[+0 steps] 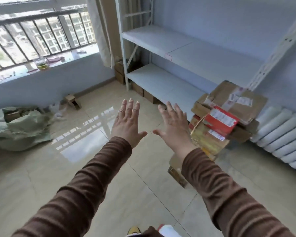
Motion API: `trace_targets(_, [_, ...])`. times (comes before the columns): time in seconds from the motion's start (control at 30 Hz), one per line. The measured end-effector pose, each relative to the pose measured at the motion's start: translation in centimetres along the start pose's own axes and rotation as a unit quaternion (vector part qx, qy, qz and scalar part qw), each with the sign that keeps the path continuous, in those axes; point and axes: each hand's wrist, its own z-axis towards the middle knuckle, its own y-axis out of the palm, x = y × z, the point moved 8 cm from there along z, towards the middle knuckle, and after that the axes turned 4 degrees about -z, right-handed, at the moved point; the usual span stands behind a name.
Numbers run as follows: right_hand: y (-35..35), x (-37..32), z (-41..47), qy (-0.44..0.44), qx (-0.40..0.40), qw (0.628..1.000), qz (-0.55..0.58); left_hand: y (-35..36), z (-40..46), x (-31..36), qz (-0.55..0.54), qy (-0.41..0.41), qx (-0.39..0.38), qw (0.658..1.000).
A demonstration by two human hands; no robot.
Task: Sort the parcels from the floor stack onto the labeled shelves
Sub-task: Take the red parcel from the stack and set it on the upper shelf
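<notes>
Parcels [224, 120] sit stacked on the floor to our right, just past the right hand [173, 124], against the radiator [284, 137]. Both hands hover over bare tile holding nothing, fingers straight and spread, the left hand [128, 122] well clear of the stack. We should probably take the top brown box [236, 100] first, one palm on each side, since the stack leans unevenly and the red carton [220, 120] could slide. Beyond, the shelves [161, 79] stand bare; a green sack [19, 127] lies far left.
</notes>
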Motion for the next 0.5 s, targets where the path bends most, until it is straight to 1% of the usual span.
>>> trace_targets(0.13, [-2.0, 7.4, -1.2, 0.059, 0.006, 0.998, -0.002, 2.8, 2.8, 7.5, -0.013, 0.06, -0.026, 0.998])
trace_targets(0.23, [-3.1, 13.0, -1.8, 0.079, 0.006, 0.997, -0.018, 4.7, 5.1, 13.1, -0.026, 0.089, -0.035, 0.995])
trace_targets(0.4, [-4.6, 22.0, -1.6, 0.094, 0.0, 0.995, -0.04, 7.4, 8.6, 21.1, -0.045, 0.103, -0.036, 0.993])
trace_targets(0.5, [-4.1, 26.6, -1.9, 0.109, -0.008, 0.993, -0.043, 10.0, 9.5, 24.5, -0.058, 0.108, -0.058, 0.991])
